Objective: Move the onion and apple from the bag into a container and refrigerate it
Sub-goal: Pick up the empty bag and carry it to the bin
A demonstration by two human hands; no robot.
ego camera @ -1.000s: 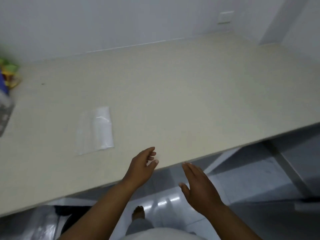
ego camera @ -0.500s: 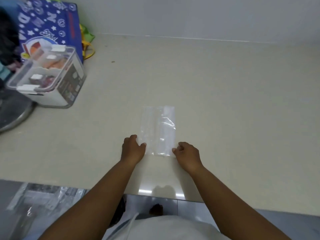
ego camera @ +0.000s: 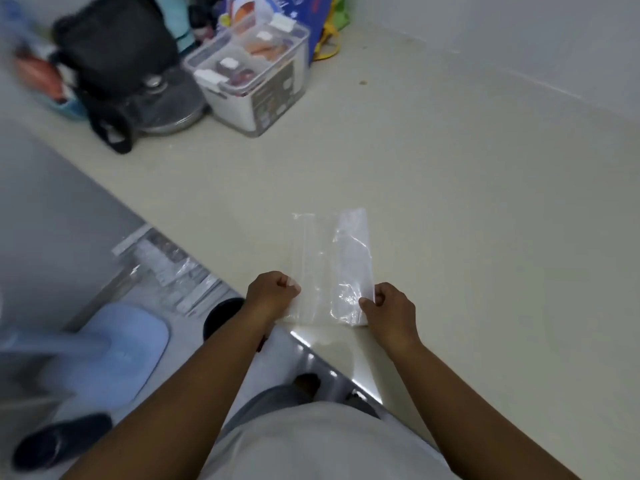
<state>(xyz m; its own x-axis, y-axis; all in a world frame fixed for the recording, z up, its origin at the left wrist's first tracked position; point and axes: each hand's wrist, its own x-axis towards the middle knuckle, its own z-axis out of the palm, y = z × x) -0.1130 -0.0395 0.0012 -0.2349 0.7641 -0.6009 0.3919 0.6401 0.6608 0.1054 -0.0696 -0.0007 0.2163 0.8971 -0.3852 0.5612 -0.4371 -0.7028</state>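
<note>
A flat, clear plastic bag (ego camera: 332,265) lies on the beige table (ego camera: 467,202) near its front edge. My left hand (ego camera: 272,294) pinches the bag's near left corner with curled fingers. My right hand (ego camera: 389,306) pinches the near right corner the same way. The bag looks empty. A clear lidded container (ego camera: 252,74) with white clips stands at the back left of the table, with orange and dark items visible inside. No loose onion or apple shows.
A black bag (ego camera: 114,57) and a metal pot lid (ego camera: 166,102) sit left of the container. A blue printed bag (ego camera: 311,15) stands behind it. On the floor to the left is a light blue stool (ego camera: 117,344). The wall runs along the table's far side.
The view swung left and tilted. Both hands went from hovering open at the table edge to pinching the bag's near corners. The container and clutter came into view.
</note>
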